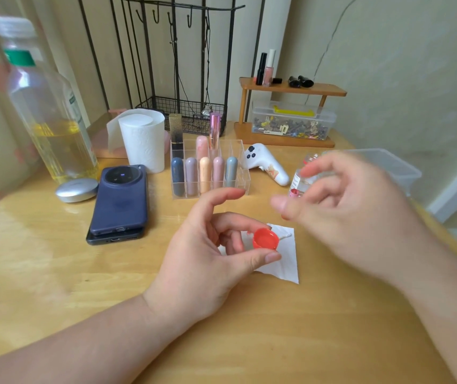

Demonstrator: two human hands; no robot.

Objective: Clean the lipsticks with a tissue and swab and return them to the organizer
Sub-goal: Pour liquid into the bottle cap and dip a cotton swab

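— Where do the lipsticks (205,176) stand?

— In the clear organizer (242,173), which sits on the table (55,273) about midway along its far edge. Five rounded ones fill the front row: grey-blue, mauve, peach, pink and grey-green. Behind them stand a gold-and-black tube, a pale pink one and a shiny rose one.

— And the hands?

— The left hand (207,253) pinches a red cap (265,239) between thumb and curled fingers, with its index finger lifted free. The cap hangs just over a flat white tissue (285,261) lying near the middle of the table.

— Anything on that tissue?

— A small white tip shows beside the cap, likely the swab (285,235); most of it is hidden.

— The right hand?

— The right hand (346,206) is raised and blurred, fingers loosely bent, in front of a small clear bottle (300,180) with an uncapped neck. I cannot tell whether it grips the bottle or only passes before it.

— What else lies nearby?

— A paper roll (142,142) just left of the organizer, and two stacked phones (122,200) further toward the left edge.
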